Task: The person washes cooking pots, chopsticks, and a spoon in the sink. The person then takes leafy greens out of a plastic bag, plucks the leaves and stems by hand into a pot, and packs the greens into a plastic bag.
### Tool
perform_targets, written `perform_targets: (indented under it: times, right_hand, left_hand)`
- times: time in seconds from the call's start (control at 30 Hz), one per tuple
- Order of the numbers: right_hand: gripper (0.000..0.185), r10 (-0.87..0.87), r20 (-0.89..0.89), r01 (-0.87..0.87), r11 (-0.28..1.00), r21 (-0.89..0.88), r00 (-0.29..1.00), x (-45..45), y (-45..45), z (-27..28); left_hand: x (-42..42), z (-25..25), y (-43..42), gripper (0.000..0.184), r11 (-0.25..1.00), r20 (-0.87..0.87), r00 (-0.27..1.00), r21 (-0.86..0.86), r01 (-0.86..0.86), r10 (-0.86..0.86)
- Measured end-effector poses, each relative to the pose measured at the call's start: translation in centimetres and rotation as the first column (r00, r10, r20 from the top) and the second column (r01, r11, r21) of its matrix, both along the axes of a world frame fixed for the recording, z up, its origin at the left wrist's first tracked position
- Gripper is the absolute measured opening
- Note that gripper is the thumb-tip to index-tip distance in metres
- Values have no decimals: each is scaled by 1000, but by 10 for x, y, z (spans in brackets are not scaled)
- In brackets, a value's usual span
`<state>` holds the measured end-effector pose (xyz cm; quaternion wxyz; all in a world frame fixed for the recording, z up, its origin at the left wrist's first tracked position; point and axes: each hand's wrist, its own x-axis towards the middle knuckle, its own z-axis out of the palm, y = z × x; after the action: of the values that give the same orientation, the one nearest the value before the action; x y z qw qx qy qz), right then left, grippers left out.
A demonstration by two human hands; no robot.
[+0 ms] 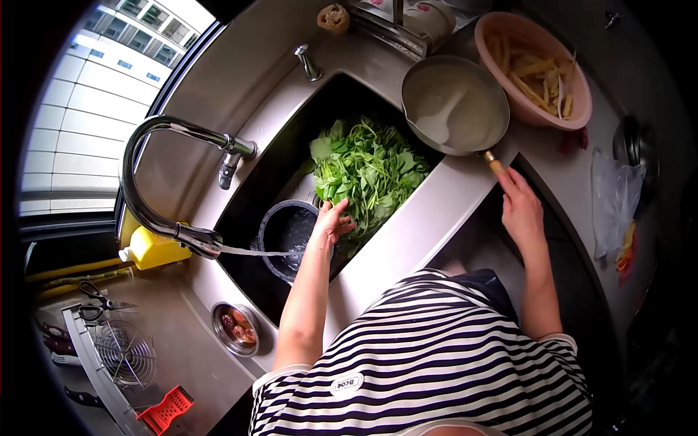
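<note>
My right hand [522,207] is closed around the wooden handle of a saucepan [456,105]. Cloudy whitish liquid fills the pan, which sits over the counter edge right of the sink. Over the sink, my left hand [333,220] has its fingers apart at the near edge of a heap of leafy greens [371,167]; whether it touches them I cannot tell. Below that hand is a dark round pot [273,240], partly covered by my forearm. Water runs into it from the pull-down faucet [200,241].
A pink basin [534,73] with pale cut strips stands behind the pan. Left of the sink are a yellow bottle [156,247], a metal bowl [236,329] of reddish-brown pieces, scissors [98,301] and a red grater [167,410]. A plastic bag [614,200] lies at right.
</note>
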<state>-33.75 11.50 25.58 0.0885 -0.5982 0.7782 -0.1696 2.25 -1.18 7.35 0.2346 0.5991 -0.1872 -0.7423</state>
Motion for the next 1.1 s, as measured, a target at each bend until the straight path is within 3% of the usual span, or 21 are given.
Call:
perform_targets:
  times: [0.07,0.13,0.17,0.2,0.3,0.33,0.47,0.57,0.67,0.7,0.73,0.83,0.9,0.93,1.0,1.03,1.07,1.1]
  right_hand:
    - [44,-16,38,16,1000,4,999,-6,-4,10]
    - [45,-36,65,36,999,6,997,-6,-5,12]
    - [45,-43,66,43,999,8,997,-7,-6,12]
    - [45,-51,67,50,999,12,996,-8,-6,11]
    - [45,-69,110,69,998,5,992,-15,-7,6]
    - [45,-72,130,72,997,1,989,-18,-7,5]
    - [44,-68,159,68,998,2,985,-31,-10,-3]
    - [42,-112,156,108,994,31,981,-26,-12,0]
    - [43,-58,-212,70,996,47,976,-2,-16,10]
    - [43,42,-263,-59,997,-56,964,11,-22,15]
    - [40,124,-236,-175,962,-208,964,29,-28,16]
    - [37,412,58,-388,889,-244,909,100,-57,13]
    - [48,510,214,-500,860,-101,833,143,-86,-16]
    - [63,538,242,-551,834,-14,808,160,-107,-48]
    - [86,484,96,-493,842,219,870,197,-143,-95]
    - [95,459,83,-461,832,310,885,211,-156,-116]
    - [105,432,69,-422,814,399,899,221,-166,-133]
    - [113,396,90,-386,780,492,914,225,-173,-145]
  left_hand:
    - [-7,0,5,77,999,-125,992,31,-10,14]
    - [-30,4,11,81,999,-15,999,28,-34,35]
    - [-41,9,14,60,997,107,991,-7,83,-82]
    - [-48,-1,15,59,988,171,974,-17,152,-147]
    - [-66,-8,15,65,967,224,953,-108,231,-203]
    - [-68,-4,12,66,952,141,954,-121,282,-265]
    - [-77,-36,10,58,866,250,893,-251,433,-374]
    - [-69,-5,20,61,831,296,858,-255,494,-419]
    - [-56,-11,24,61,812,260,837,-229,537,-481]
    - [-56,-11,26,60,813,230,840,-225,537,-491]
    - [-56,-12,28,60,816,200,843,-221,535,-498]
    - [-61,-21,33,57,788,193,837,-284,547,-511]
    - [-60,0,32,56,793,161,837,-266,547,-523]
    - [-60,-36,34,51,752,198,817,-321,576,-541]
    - [-55,-22,34,48,761,-13,817,-373,531,-576]
    - [-53,12,36,41,775,7,840,-381,504,-542]
    - [-50,8,38,43,813,-16,855,-317,488,-519]
    - [-47,-7,44,43,804,128,869,-335,491,-478]
